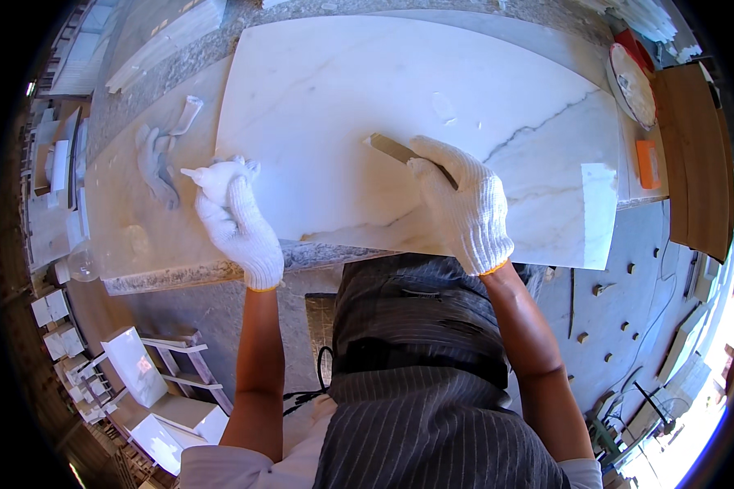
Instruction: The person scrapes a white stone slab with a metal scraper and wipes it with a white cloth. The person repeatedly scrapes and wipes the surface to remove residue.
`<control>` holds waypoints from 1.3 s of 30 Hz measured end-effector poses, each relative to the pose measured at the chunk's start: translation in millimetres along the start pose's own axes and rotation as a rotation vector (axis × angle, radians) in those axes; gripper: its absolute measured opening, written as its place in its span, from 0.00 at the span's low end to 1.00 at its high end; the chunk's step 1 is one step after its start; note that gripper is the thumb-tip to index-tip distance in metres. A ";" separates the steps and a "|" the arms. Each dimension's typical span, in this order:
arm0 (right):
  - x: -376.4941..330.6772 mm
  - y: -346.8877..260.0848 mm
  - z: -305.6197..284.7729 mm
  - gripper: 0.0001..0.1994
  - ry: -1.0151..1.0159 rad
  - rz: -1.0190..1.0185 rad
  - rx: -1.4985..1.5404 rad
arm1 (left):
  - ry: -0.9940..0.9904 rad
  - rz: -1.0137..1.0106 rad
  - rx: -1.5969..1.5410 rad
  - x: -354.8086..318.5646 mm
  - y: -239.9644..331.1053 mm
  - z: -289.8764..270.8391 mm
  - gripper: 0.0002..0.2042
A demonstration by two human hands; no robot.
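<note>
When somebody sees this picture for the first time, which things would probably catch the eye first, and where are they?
Probably the large white slab with grey veins, which fills the upper middle. Next may come the right hand in a white knitted glove, over the slab, holding a narrow, flat, brownish bar. A small, bright orange block also stands out, beyond the slab's right edge.

Two white gloves [481, 224] are worn, over the left fingers [242, 200] and the right fingers [435, 151]. One flat bar [390, 147] is held in the right fingers; one stone slab [342, 106] is seen beneath both. Left of the left fingers, one crumpled grey cloth [153, 167] is seen; right of the right fingers, one orange box [647, 165] and one round dish [631, 85] are counted.
</note>
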State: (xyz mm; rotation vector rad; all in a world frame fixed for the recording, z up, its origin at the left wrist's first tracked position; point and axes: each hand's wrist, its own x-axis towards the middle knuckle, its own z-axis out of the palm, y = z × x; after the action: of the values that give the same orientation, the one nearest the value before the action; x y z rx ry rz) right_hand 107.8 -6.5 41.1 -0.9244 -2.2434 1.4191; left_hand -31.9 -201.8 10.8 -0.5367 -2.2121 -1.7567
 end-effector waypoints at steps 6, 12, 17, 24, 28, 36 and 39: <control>0.3 -1.1 0.0 0.12 0.002 -0.028 -0.042 | -0.001 0.008 -0.025 0.3 -1.6 -0.4 0.09; 0.5 2.6 -3.8 0.14 -0.062 0.112 0.106 | -0.019 0.047 0.004 2.6 -2.1 -0.1 0.08; -26.2 -17.8 -16.4 0.15 -0.185 0.323 0.250 | 0.001 0.021 -0.017 1.9 -0.4 0.4 0.08; -60.9 -24.7 -9.8 0.16 -0.331 0.391 0.410 | -0.002 -0.034 -0.059 3.7 0.1 -0.1 0.08; -61.9 -21.1 -8.4 0.15 -0.357 0.430 0.389 | 0.064 -0.084 -0.096 2.3 3.2 3.4 0.10; -27.6 -7.7 0.2 0.14 -0.033 0.029 0.130 | 0.108 -0.075 -0.019 2.5 -1.3 5.0 0.14; -17.7 -5.7 5.3 0.13 -0.010 -0.019 0.068 | 0.113 -0.061 0.026 1.7 -1.8 5.1 0.14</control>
State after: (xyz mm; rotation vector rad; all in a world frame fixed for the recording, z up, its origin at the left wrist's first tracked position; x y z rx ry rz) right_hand 115.7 -23.7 44.9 -0.8741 -2.1904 1.4850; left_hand -34.2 -197.1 8.8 -0.3590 -2.1920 -1.7396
